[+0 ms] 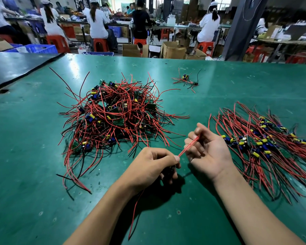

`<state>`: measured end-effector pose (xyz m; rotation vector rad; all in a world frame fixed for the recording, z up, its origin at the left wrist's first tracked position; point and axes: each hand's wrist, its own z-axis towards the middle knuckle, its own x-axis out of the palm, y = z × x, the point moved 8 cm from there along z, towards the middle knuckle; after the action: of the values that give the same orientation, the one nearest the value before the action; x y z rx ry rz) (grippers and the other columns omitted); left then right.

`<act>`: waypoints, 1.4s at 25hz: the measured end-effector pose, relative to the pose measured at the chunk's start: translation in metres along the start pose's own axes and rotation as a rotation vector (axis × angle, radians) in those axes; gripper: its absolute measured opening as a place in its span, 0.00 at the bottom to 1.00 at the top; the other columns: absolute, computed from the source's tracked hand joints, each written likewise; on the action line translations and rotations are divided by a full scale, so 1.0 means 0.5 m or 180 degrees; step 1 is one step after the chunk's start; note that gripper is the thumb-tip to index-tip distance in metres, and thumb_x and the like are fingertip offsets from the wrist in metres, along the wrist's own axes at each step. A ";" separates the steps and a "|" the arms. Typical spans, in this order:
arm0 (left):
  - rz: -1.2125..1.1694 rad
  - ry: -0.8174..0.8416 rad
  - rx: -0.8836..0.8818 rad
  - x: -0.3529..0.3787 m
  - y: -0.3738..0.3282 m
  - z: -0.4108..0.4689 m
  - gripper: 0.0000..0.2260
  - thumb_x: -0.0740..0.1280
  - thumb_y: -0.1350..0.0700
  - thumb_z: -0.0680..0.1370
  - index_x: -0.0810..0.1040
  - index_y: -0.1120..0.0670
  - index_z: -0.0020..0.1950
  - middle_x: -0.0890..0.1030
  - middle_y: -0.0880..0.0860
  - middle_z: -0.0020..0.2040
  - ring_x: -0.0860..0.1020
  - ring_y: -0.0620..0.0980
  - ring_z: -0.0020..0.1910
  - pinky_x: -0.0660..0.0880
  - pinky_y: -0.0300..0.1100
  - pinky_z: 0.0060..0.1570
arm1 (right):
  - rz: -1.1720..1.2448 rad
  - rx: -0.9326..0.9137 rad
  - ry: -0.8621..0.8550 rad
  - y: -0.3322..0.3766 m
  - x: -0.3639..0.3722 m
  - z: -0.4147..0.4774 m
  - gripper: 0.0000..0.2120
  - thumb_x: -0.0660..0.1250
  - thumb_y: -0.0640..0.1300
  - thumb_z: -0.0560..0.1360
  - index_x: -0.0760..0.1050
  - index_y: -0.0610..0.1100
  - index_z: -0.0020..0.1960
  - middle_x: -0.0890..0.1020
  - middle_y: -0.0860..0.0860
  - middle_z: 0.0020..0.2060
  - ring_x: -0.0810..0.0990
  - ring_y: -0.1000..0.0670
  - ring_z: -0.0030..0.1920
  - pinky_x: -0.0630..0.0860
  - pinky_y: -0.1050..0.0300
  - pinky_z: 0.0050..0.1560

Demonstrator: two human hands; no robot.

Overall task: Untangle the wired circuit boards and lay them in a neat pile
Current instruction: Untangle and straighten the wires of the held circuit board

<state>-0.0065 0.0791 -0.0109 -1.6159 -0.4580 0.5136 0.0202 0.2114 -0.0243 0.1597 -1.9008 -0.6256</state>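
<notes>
Holding red wires taut between them, the left grip, curled round their hidden near end, and the right grip, pinching the far end, sit just in front of the tangled heap. Right of the heap lies the neat pile; seemingly about half remains tangled.

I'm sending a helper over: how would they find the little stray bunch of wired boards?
Start at the green table. Past the big tangled heap at its middle and the combed-out pile on the right, towards the far edge, lies the stray bunch: far smaller, alone, touching neither.
</notes>
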 end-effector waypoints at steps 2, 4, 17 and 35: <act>-0.0006 -0.0018 0.0023 -0.002 0.002 0.001 0.11 0.66 0.58 0.79 0.82 0.54 0.37 0.81 0.55 0.31 0.76 0.50 0.26 0.70 0.40 0.31 | 0.0222 0.0162 0.0184 -0.005 0.009 -0.004 0.13 0.65 0.43 0.74 0.73 0.42 0.30 0.64 0.52 0.28 0.53 0.57 0.23 0.54 0.65 0.16; -0.0147 -0.0143 0.0005 -0.008 0.007 0.004 0.10 0.66 0.59 0.79 0.82 0.56 0.39 0.82 0.56 0.31 0.77 0.50 0.26 0.72 0.39 0.31 | -0.0018 0.0096 0.0124 -0.005 0.006 -0.003 0.14 0.66 0.46 0.75 0.77 0.42 0.33 0.67 0.52 0.29 0.57 0.58 0.21 0.56 0.67 0.17; -0.0371 -0.0521 0.0064 -0.019 0.011 0.010 0.09 0.65 0.61 0.80 0.81 0.60 0.42 0.83 0.56 0.33 0.79 0.50 0.27 0.75 0.36 0.30 | -0.2653 -0.0860 -0.0423 -0.006 -0.008 -0.006 0.15 0.66 0.51 0.81 0.86 0.46 0.42 0.63 0.51 0.26 0.57 0.55 0.22 0.56 0.66 0.22; 0.0011 0.0083 -0.0016 0.003 0.006 0.001 0.11 0.66 0.60 0.79 0.82 0.55 0.38 0.81 0.55 0.30 0.76 0.49 0.27 0.71 0.35 0.29 | -0.1016 -0.0286 -0.0442 0.011 -0.026 0.001 0.20 0.62 0.56 0.81 0.78 0.41 0.40 0.71 0.52 0.28 0.60 0.58 0.18 0.57 0.67 0.17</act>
<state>-0.0057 0.0800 -0.0143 -1.6268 -0.4373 0.4938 0.0260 0.2217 -0.0325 0.3752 -1.9932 -0.9567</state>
